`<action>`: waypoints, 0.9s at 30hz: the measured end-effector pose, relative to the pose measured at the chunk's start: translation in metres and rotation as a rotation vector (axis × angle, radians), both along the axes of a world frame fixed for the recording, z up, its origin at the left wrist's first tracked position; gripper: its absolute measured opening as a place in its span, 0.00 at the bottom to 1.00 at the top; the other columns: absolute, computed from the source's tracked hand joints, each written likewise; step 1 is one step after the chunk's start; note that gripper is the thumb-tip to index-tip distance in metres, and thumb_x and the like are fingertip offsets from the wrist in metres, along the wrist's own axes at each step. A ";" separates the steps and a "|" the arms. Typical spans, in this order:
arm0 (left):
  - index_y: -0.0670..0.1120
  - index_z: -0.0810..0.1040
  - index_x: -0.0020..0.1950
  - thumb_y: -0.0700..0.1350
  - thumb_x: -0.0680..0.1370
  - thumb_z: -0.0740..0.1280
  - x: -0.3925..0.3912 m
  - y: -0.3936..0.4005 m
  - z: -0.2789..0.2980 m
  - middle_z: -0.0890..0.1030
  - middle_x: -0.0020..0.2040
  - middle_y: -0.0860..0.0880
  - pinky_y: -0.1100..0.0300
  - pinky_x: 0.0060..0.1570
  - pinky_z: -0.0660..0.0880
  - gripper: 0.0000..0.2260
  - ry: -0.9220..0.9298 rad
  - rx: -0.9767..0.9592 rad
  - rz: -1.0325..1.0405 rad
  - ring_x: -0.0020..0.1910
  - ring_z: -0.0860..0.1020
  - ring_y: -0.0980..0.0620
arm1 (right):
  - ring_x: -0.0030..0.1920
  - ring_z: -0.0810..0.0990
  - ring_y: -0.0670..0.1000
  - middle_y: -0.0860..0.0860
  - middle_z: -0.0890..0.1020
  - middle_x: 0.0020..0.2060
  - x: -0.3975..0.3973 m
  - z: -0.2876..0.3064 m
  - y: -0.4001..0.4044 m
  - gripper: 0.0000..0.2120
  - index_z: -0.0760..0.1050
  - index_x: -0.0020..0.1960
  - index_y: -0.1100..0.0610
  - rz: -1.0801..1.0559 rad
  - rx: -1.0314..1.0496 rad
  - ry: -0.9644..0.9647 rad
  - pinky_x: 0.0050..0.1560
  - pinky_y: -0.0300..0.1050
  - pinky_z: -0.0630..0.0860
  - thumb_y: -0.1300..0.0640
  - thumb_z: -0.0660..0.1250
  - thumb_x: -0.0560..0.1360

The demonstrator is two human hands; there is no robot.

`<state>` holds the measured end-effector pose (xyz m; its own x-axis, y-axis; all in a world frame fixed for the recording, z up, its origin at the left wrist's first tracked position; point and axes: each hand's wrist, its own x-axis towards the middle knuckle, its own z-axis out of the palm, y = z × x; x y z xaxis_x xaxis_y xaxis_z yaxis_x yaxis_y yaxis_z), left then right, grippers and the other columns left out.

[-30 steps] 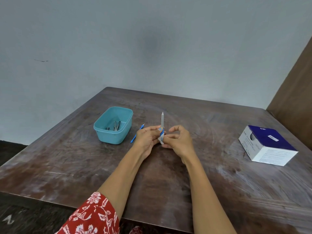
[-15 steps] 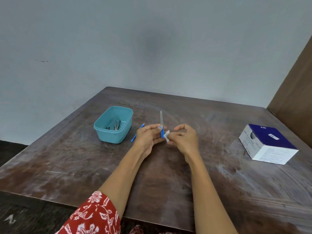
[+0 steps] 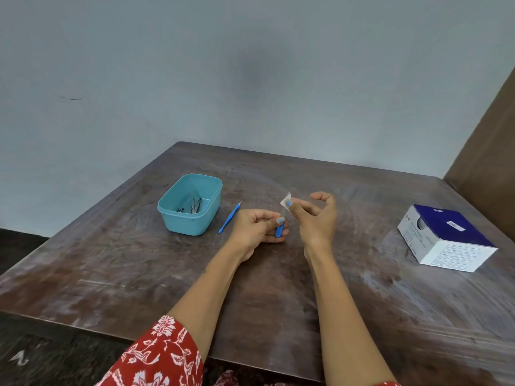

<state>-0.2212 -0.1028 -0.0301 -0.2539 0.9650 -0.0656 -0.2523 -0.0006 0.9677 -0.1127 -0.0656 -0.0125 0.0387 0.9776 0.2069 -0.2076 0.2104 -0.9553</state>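
My left hand (image 3: 255,227) grips a small tool with a blue handle (image 3: 279,230); only the handle's end shows below my thumb, the rest is hidden. My right hand (image 3: 316,218) pinches a small white wipe (image 3: 286,202) between thumb and finger, raised a little above the left hand. A second blue-handled tool (image 3: 230,217) with a thin metal tip lies on the wooden table (image 3: 278,288), between my left hand and the teal tub.
A teal plastic tub (image 3: 211,207) at the left holds a few small metal tools (image 3: 192,206). A blue and white cardboard box (image 3: 446,238) lies at the right. A brown panel (image 3: 487,140) stands at the far right. The grey wall is behind the table.
The upright tool in my left hand has tipped down until only its blue end shows. My right hand has pulled away to the right and up with the white wipe.
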 end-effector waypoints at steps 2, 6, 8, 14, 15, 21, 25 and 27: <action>0.31 0.77 0.52 0.33 0.75 0.66 0.000 0.001 -0.001 0.83 0.36 0.43 0.54 0.39 0.82 0.08 0.016 -0.005 0.002 0.32 0.83 0.50 | 0.34 0.81 0.40 0.50 0.83 0.35 -0.001 0.000 0.000 0.19 0.64 0.44 0.51 -0.007 0.004 0.008 0.39 0.29 0.74 0.68 0.71 0.70; 0.33 0.78 0.52 0.33 0.75 0.67 -0.001 0.001 -0.001 0.82 0.39 0.41 0.54 0.39 0.82 0.07 0.043 -0.012 0.009 0.34 0.83 0.50 | 0.37 0.81 0.51 0.50 0.83 0.36 -0.001 -0.002 0.001 0.18 0.65 0.43 0.51 0.025 -0.044 -0.055 0.42 0.42 0.76 0.65 0.72 0.69; 0.33 0.78 0.52 0.33 0.75 0.66 0.000 0.000 -0.001 0.82 0.39 0.41 0.55 0.39 0.82 0.07 0.048 -0.021 0.006 0.33 0.83 0.50 | 0.37 0.80 0.52 0.51 0.83 0.35 -0.001 -0.003 0.002 0.17 0.65 0.43 0.50 0.018 -0.056 -0.061 0.43 0.45 0.76 0.65 0.72 0.69; 0.33 0.77 0.52 0.33 0.75 0.66 0.001 -0.001 0.002 0.82 0.40 0.41 0.57 0.37 0.82 0.07 0.061 -0.028 -0.014 0.32 0.83 0.52 | 0.33 0.78 0.47 0.51 0.82 0.35 -0.003 0.001 0.005 0.18 0.64 0.45 0.50 -0.011 -0.027 0.088 0.39 0.35 0.76 0.68 0.69 0.71; 0.33 0.77 0.52 0.33 0.75 0.66 0.001 -0.002 0.002 0.82 0.40 0.41 0.58 0.37 0.82 0.07 0.063 -0.030 -0.015 0.32 0.83 0.52 | 0.34 0.79 0.47 0.51 0.82 0.35 -0.003 0.001 0.005 0.17 0.64 0.45 0.51 -0.008 -0.030 0.087 0.39 0.35 0.76 0.68 0.69 0.71; 0.34 0.78 0.51 0.33 0.75 0.66 0.000 -0.001 0.001 0.82 0.40 0.40 0.56 0.39 0.82 0.06 0.073 -0.031 0.000 0.32 0.83 0.51 | 0.31 0.80 0.48 0.51 0.83 0.35 0.000 -0.003 0.004 0.17 0.66 0.44 0.52 0.017 -0.073 -0.014 0.44 0.46 0.78 0.68 0.71 0.69; 0.35 0.79 0.51 0.34 0.75 0.66 0.000 -0.001 0.000 0.82 0.41 0.40 0.54 0.42 0.82 0.06 0.093 -0.034 0.005 0.35 0.83 0.50 | 0.26 0.78 0.45 0.52 0.82 0.33 0.004 -0.003 0.003 0.15 0.67 0.44 0.54 0.032 -0.099 -0.028 0.41 0.45 0.78 0.70 0.68 0.68; 0.36 0.79 0.50 0.34 0.75 0.66 0.000 -0.001 0.000 0.82 0.41 0.41 0.53 0.43 0.82 0.05 0.095 -0.028 0.005 0.35 0.83 0.50 | 0.26 0.79 0.44 0.52 0.82 0.33 0.004 -0.003 0.002 0.14 0.69 0.44 0.55 0.026 -0.122 0.000 0.41 0.46 0.78 0.71 0.69 0.68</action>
